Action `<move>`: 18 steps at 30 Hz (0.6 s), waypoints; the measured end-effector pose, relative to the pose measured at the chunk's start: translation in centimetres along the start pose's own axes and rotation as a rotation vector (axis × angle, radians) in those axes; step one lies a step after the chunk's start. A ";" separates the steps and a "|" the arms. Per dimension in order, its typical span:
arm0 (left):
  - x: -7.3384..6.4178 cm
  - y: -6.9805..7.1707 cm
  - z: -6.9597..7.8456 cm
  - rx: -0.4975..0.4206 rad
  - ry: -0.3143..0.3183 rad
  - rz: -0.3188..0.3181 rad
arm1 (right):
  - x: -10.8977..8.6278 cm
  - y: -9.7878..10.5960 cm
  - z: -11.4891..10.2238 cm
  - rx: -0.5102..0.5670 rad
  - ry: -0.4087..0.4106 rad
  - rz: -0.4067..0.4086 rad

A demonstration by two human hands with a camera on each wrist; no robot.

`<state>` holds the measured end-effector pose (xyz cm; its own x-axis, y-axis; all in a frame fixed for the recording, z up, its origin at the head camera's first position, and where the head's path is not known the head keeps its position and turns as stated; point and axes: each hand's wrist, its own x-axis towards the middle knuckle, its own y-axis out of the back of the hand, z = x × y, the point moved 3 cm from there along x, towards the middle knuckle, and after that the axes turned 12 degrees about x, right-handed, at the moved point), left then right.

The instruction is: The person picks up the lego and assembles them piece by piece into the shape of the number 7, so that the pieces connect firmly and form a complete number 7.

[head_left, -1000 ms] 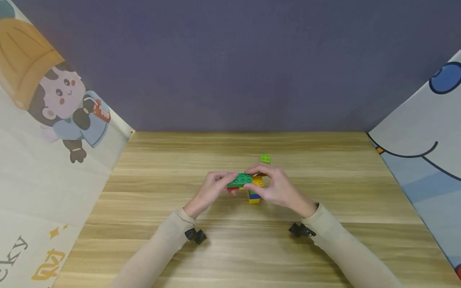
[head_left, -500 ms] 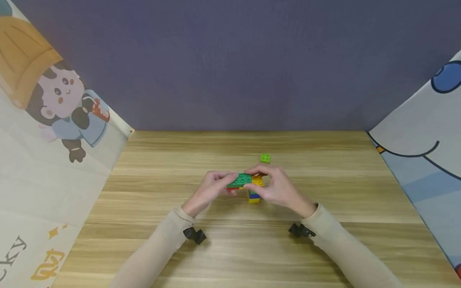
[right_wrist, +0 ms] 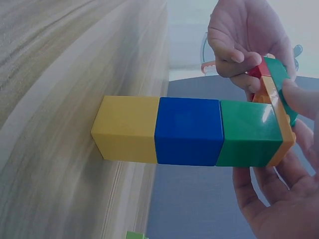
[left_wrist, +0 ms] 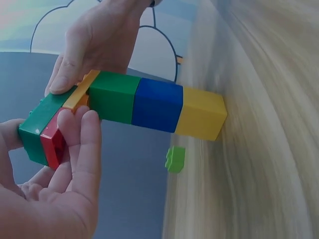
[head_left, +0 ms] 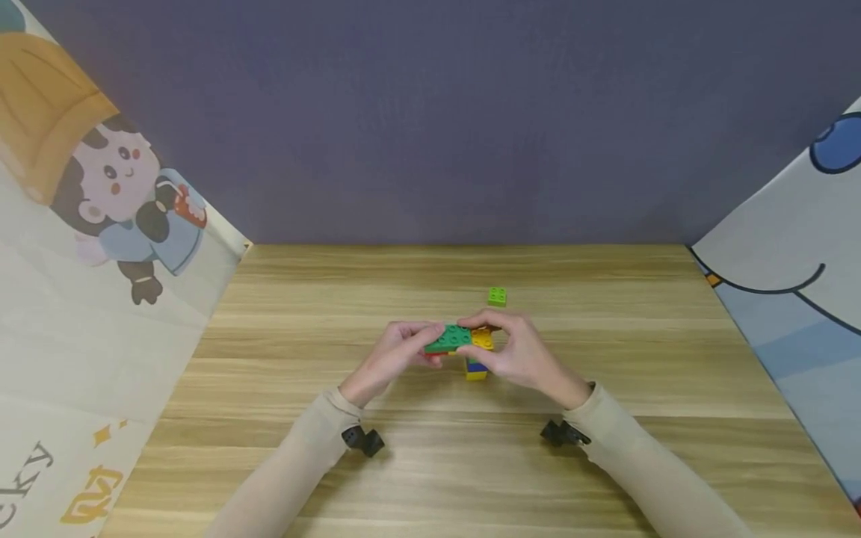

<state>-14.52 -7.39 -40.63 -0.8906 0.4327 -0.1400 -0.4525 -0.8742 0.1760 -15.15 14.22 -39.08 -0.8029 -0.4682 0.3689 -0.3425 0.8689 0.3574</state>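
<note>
A tower of toy building bricks stands upright on the table: yellow brick (right_wrist: 127,129) lowest, blue brick (right_wrist: 189,131) above, then a green brick (right_wrist: 249,133). A thin orange brick (head_left: 482,339) caps it and juts out leftward. On that overhang lies a long green brick (head_left: 449,339), with a red brick (left_wrist: 54,138) under its left end. My left hand (head_left: 397,353) grips this end, thumb on the green top and fingers beneath the red brick. My right hand (head_left: 521,353) pinches the long green brick near its right end, between thumb and fingers, beside the orange brick.
A small lime-green brick (head_left: 497,297) sits on the wooden table (head_left: 323,299) behind the tower. A dark partition (head_left: 430,134) rises at the table's back edge. Printed cloth panels (head_left: 67,321) flank both sides.
</note>
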 end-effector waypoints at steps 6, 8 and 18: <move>0.3 -0.1 -0.3 0.011 -0.023 -0.014 | -0.1 0.0 0.3 -0.016 -0.008 -0.007; 0.4 -0.2 -0.3 0.015 -0.023 -0.006 | -0.2 0.0 0.3 -0.014 -0.002 -0.007; 0.6 -0.4 0.1 0.059 -0.030 0.035 | -0.6 -0.1 0.6 0.009 -0.005 -0.016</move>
<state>-14.86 -6.76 -40.68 -0.9064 0.4095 -0.1035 -0.4223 -0.8748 0.2375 -14.95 14.54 -39.87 -0.8000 -0.4810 0.3586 -0.3595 0.8629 0.3553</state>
